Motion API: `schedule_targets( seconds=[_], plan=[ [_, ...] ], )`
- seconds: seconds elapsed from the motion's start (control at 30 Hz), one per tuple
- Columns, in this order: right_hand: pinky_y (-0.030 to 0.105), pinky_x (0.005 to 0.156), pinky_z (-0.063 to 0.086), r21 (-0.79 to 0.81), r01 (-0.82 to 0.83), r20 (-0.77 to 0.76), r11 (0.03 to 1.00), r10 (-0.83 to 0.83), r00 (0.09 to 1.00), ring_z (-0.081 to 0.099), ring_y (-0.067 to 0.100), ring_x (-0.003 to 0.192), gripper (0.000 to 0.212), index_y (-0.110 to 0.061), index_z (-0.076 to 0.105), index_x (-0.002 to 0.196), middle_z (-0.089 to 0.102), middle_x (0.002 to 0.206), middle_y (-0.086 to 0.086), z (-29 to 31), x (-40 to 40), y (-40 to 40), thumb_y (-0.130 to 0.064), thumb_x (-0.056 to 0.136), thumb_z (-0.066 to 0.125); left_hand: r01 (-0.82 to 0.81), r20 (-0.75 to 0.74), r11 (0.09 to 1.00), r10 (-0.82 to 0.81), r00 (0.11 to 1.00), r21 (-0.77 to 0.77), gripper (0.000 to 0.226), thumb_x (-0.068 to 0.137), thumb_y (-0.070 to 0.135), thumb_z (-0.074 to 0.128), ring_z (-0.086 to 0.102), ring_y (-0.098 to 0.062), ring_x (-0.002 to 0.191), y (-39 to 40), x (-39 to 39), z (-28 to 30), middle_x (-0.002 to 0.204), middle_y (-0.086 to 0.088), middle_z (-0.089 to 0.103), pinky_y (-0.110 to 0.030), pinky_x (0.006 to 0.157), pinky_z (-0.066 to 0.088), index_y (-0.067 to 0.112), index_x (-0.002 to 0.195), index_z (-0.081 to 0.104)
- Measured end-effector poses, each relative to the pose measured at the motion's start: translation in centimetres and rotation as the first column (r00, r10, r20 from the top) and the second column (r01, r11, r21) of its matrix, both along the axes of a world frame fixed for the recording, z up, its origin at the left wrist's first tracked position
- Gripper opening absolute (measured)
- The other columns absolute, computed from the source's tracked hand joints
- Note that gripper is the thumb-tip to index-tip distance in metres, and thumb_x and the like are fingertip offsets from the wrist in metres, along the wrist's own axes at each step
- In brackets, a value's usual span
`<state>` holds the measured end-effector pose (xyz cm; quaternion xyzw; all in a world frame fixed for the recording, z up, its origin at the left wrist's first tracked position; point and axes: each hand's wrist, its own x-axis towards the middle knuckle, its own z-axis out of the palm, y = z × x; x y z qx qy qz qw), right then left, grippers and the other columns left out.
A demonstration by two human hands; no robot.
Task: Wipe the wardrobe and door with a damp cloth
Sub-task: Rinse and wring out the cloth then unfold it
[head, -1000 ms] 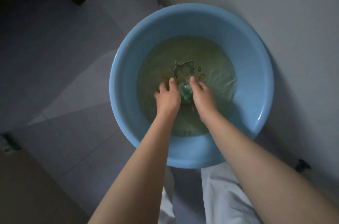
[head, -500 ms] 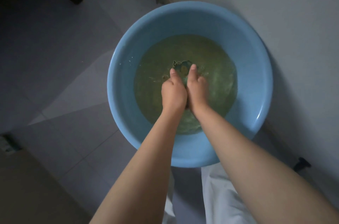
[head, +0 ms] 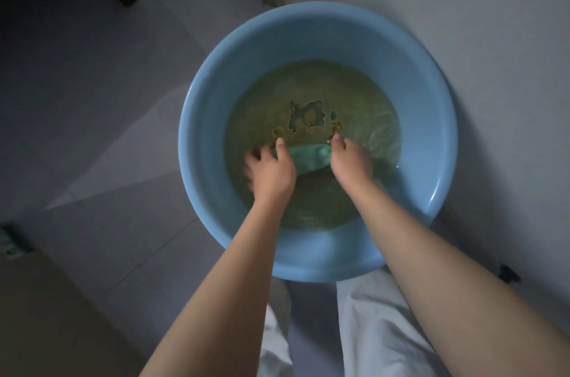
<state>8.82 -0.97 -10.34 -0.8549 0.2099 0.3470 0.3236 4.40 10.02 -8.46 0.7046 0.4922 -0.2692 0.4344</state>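
At frame centre, the left hand [head: 271,171] and right hand [head: 350,160], apart, each grip an end of the green cloth [head: 308,157] in the blue basin [head: 209,105]; a faded print marks its bottom.

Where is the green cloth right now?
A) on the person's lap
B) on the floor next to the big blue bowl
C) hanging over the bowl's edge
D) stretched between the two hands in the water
D: the green cloth stretches between the left hand and right hand, in the yellowish water inside the round blue plastic basin.
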Motion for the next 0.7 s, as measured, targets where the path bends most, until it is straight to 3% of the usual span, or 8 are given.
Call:
schedule_targets(
  seconds=[0.1, 0.2, 0.3, 0.37, 0.43, 0.57, 0.63, 0.7],
  plan=[
    [0.021, 0.062, 0.034, 0.16, 0.106, 0.179, 0.981, -0.134, 0.975, 0.057, 0.009, 0.079, 0.047, -0.015, 0.074, 0.089, 0.071, 0.095, 0.0, 1.7, 0.7, 0.8, -0.032, 0.104, 0.032, 0.117, 0.212, 0.99, -0.133, 0.968, 0.084, 0.046, 0.103, 0.042, 0.022, 0.009, -0.013, 0.145, -0.5, 0.2, 0.3, 0.157, 0.005, 0.019, -0.047, 0.115, -0.009, 0.03, 0.142, 0.042],
    [0.013, 0.063, 0.04, 0.371, 0.16, 0.235, 0.915, -0.259, 0.937, 0.057, -0.001, 0.066, 0.051, -0.025, 0.068, 0.061, 0.067, 0.064, -0.016, 3.8, 1.1, 1.5, -0.034, 0.102, 0.039, 0.078, 0.432, 0.984, 0.0, 0.902, -0.162, 0.059, 0.094, 0.062, 0.011, 0.032, -0.012, 0.14, -0.6, 1.0, 0.9, 0.14, 0.006, 0.051, -0.05, 0.118, 0.002, 0.044, 0.124, 0.058],
    [0.025, 0.069, 0.043, 0.613, 0.34, 0.065, 0.713, -0.474, 0.878, 0.057, 0.01, 0.065, 0.045, -0.022, 0.066, 0.05, 0.063, 0.057, -0.009, 4.9, 2.1, 1.7, -0.039, 0.09, 0.051, 0.045, 0.406, 0.945, 0.095, 0.909, -0.324, 0.078, 0.077, 0.083, 0.006, 0.05, -0.023, 0.126, -0.7, 1.7, 0.8, 0.113, -0.003, 0.07, -0.05, 0.113, 0.027, 0.045, 0.097, 0.071],
    [0.029, 0.069, 0.042, 0.729, 0.47, -0.122, 0.497, -0.581, 0.804, 0.054, 0.013, 0.064, 0.037, -0.017, 0.063, 0.053, 0.059, 0.059, -0.003, 5.2, 2.8, 1.6, -0.034, 0.086, 0.056, 0.052, 0.372, 0.918, 0.108, 0.922, -0.394, 0.085, 0.075, 0.085, 0.014, 0.059, -0.019, 0.114, -0.7, 1.9, 1.2, 0.109, -0.003, 0.07, -0.046, 0.106, 0.039, 0.031, 0.103, 0.072],
    [0.027, 0.068, 0.044, 0.746, 0.528, -0.193, 0.406, -0.626, 0.755, 0.054, 0.011, 0.063, 0.031, -0.013, 0.06, 0.061, 0.059, 0.062, -0.002, 5.3, 2.9, 1.4, -0.023, 0.09, 0.057, 0.066, 0.376, 0.902, 0.111, 0.92, -0.427, 0.075, 0.078, 0.078, 0.029, 0.062, -0.009, 0.105, -0.7, 2.0, 1.8, 0.107, 0.004, 0.07, -0.037, 0.101, 0.044, 0.021, 0.107, 0.068],
    [0.025, 0.066, 0.045, 0.624, 0.555, -0.021, 0.55, -0.698, 0.716, 0.057, 0.009, 0.066, 0.018, -0.018, 0.064, 0.072, 0.062, 0.063, -0.008, 3.8, 2.9, 0.5, -0.009, 0.087, 0.064, 0.025, 0.404, 0.913, 0.155, 0.902, -0.407, 0.031, 0.077, 0.046, 0.057, 0.06, -0.019, 0.083, -0.2, 1.8, 2.0, 0.088, 0.0, 0.063, -0.047, 0.083, 0.049, 0.018, 0.09, 0.055],
    [0.028, 0.068, 0.045, 0.544, 0.531, -0.007, 0.65, -0.63, 0.777, 0.058, 0.013, 0.073, 0.016, -0.02, 0.065, 0.073, 0.065, 0.07, -0.007, 2.7, 2.5, 0.1, -0.009, 0.086, 0.066, 0.019, 0.406, 0.933, 0.138, 0.903, -0.36, 0.029, 0.076, 0.044, 0.057, 0.061, -0.023, 0.084, -0.1, 1.8, 2.2, 0.09, -0.004, 0.063, -0.048, 0.083, 0.05, 0.019, 0.09, 0.054],
    [0.031, 0.073, 0.048, 0.538, 0.527, -0.099, 0.658, -0.572, 0.814, 0.06, 0.017, 0.079, 0.015, -0.019, 0.066, 0.078, 0.067, 0.079, -0.001, 1.9, 1.7, 0.1, -0.008, 0.087, 0.064, -0.01, 0.43, 0.943, 0.161, 0.888, -0.332, 0.029, 0.08, 0.045, 0.057, 0.061, -0.021, 0.083, -0.1, 2.0, 2.5, 0.088, -0.003, 0.063, -0.046, 0.081, 0.051, 0.018, 0.09, 0.056]
  ],
)
